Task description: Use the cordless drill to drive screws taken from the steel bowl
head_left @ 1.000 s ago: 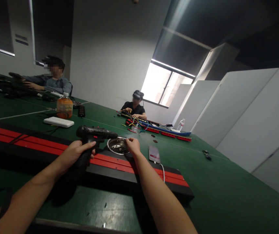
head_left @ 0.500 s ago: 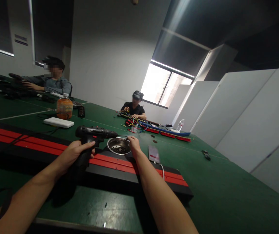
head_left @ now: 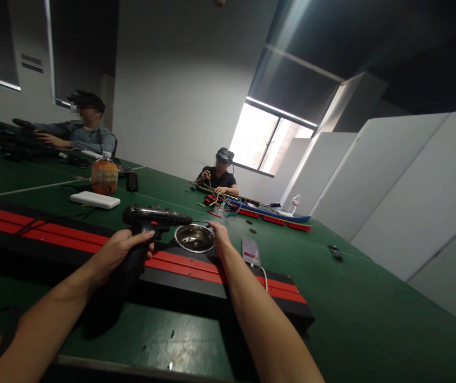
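My left hand [head_left: 122, 248] is wrapped round the grip of a black cordless drill [head_left: 154, 216], its thumb lying along the side. The drill points right, with a thin bit sticking out level. At the bit's tip, the fingers of my right hand [head_left: 221, 237] are pinched together; whatever is between them is too small to make out. Just below the bit stands a round metal bowl [head_left: 183, 234] with small dark pieces in it. The bowl is beside a long black and red bar [head_left: 196, 269], which lies across the table under both forearms.
Right of the bowl lies a phone [head_left: 250, 251] with a white cable. A white power bank [head_left: 95, 200] and an orange drink bottle [head_left: 105, 174] stand left, beyond the bar. Across the green table [head_left: 371, 308], one person [head_left: 222, 173] works by coloured wires; another [head_left: 92, 127] sits far left.
Both hands and the drill keep almost the same place, the bit still meeting my right fingertips. The view has shifted very slightly.
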The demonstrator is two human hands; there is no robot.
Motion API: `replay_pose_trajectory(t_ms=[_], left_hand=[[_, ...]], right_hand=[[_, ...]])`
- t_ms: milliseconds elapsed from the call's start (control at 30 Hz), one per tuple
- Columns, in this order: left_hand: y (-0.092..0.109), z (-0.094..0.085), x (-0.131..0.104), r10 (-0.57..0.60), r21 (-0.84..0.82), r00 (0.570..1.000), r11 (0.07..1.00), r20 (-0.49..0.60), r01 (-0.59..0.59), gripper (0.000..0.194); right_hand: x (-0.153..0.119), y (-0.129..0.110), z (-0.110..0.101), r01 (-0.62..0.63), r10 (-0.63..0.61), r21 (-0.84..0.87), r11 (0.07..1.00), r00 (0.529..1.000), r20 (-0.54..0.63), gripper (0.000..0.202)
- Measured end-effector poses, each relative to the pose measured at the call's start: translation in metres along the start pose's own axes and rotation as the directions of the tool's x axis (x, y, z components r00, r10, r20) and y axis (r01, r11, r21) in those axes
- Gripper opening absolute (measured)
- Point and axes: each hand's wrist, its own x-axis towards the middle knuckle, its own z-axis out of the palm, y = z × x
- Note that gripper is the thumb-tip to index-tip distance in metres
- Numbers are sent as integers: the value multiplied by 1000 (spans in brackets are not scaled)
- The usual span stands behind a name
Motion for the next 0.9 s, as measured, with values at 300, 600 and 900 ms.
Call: replay_pose_trajectory(t_ms=[300,600,900], left_hand=[[2,1,-3,-9,32,1000,999,-1,9,45],[1,0,-2,-1,2,1000,1000,19,1,43],[0,-1,-1,-11,15,1000,1000,25,11,43]], right_hand=[[2,1,-1,-66,66,70,995,998,5,17],[6,7,-1,-72,71,91,993,997,12,19],[1,1,-1,-69,69,88,994,998,-3,17]])
